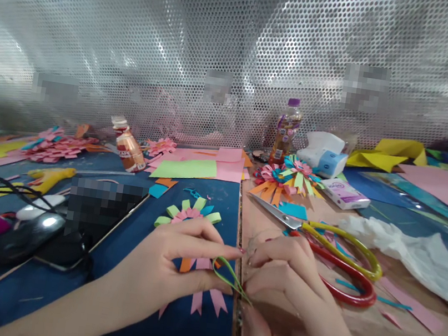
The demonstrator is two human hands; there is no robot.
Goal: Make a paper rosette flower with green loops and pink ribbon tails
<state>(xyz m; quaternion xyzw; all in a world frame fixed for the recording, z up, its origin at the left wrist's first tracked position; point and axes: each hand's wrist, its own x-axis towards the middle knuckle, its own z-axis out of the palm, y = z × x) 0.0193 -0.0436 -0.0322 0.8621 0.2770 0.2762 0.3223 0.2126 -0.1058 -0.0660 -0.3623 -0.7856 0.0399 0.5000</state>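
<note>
well, on the tabletop [133, 325], two hands work close together. the left hand [177, 256] has a thin green paper strip [238, 288] between its thumb and finger, and the right hand [297, 297] pinches the same strip near its ends. the strip is bent into a loop, up above the crack where the blue side meets the brown side. a paper flower [187, 216] with pink and green petals lies under the left hand, partly hidden. big scissors [298, 224] with red and yellow handles lie just beside the right hand, and a crumpled white tissue [417, 253] is next to them. farther left is a yellow glue gun [51, 179]. past that, a green sheet [185, 169] lies on pink paper [232, 156]. a bottle with a purple cap [286, 132] stands by a shiny wall full of holes [181, 60].
</note>
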